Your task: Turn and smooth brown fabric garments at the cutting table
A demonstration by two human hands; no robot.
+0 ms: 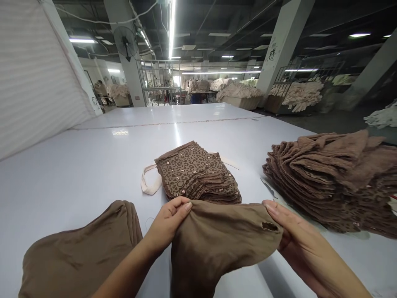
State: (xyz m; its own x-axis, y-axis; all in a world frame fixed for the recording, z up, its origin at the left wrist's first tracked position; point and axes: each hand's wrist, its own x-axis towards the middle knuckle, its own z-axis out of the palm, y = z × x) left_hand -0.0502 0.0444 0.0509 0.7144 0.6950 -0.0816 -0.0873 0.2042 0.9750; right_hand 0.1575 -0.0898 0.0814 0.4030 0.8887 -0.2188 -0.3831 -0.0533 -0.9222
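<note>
A plain brown fabric piece (pixel 217 244) hangs between my two hands just above the white table (pixel 93 165). My left hand (pixel 169 225) pinches its upper left edge, fingers closed on the cloth. At its upper right edge my right hand (pixel 291 236) grips the cloth beside a small hole, thumb on top. Beyond the held piece lies a stack of leopard-print brown pieces (pixel 195 174) with a beige strap (pixel 150 186) beside it.
A pile of plain brown fabric (pixel 80 252) lies at the near left. A tall stack of brown pieces (pixel 335 178) sits at the right. A ribbed white wall (pixel 34 78) stands on the left. Carts of pale fabric (pixel 297 95) and pillars fill the background.
</note>
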